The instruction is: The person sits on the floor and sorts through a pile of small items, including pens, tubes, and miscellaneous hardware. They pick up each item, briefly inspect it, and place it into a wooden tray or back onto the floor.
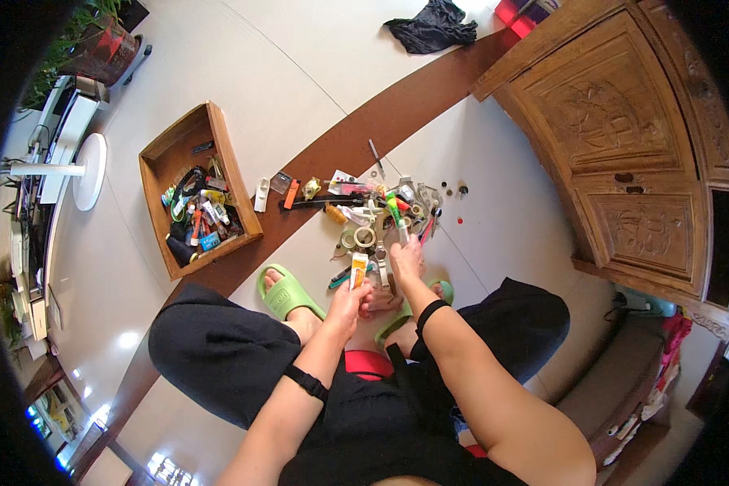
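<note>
The left hand (351, 304) covers the bottom of a small white-and-orange pack (358, 271). The right hand (407, 258) hides one end of a thin green-and-white tube (394, 209). Just past that hand, some mixed bits (417, 196) are too small to name.

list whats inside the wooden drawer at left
The wooden drawer holds jumbled small things, including a blue packet and an orange item; whatever lies beneath them is covered.

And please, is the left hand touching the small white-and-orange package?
Touching: the head view shows the left hand gripping the lower end of the small white-and-orange package.
</note>
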A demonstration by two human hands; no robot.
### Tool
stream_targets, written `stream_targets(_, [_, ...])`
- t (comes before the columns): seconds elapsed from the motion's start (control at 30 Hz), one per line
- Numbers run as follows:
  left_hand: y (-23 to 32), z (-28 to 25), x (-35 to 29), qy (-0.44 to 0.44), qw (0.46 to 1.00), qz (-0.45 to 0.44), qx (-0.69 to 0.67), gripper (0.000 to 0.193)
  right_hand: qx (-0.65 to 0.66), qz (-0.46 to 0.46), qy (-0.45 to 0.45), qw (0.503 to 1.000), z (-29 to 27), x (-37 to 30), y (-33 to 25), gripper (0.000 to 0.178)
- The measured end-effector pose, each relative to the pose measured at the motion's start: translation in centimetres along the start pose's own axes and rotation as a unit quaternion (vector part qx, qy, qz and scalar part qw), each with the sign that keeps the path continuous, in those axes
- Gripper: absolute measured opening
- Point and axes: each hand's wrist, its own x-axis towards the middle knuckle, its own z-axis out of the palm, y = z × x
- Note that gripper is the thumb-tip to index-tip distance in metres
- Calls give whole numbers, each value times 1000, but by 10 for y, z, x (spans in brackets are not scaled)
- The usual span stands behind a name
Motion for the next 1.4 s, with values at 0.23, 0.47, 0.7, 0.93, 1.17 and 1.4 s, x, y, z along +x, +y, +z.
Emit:
stream_targets(0.23, [19, -17, 7, 41, 999, 0, -23, 23, -17, -104, -19, 994, -2, 44, -33, 46])
stream_targets(0.47, [42, -27, -7, 59, 998, 22, 28, 18, -47, -17, -224, 973, 25, 37, -1, 32])
stream_targets(0.7, [3, -30, -21, 35, 999, 23, 28, 18, -38, -61, -156, 985, 25, 13, 26, 28])
stream_targets(0.93, [-24, -57, -36, 98, 994, -18, 37, 19, -74, -9, -79, 994, 21, -8, -15, 58])
stream_targets(1.17, [-17, -60, -39, 104, 994, 35, -5, 19, -86, -10, -186, 979, 53, 23, -12, 34])
stream_targets(1.4, [-14, -65, -39, 58, 997, 20, -55, 19, 271, 32, -256, 927, 15, 7, 10, 17])
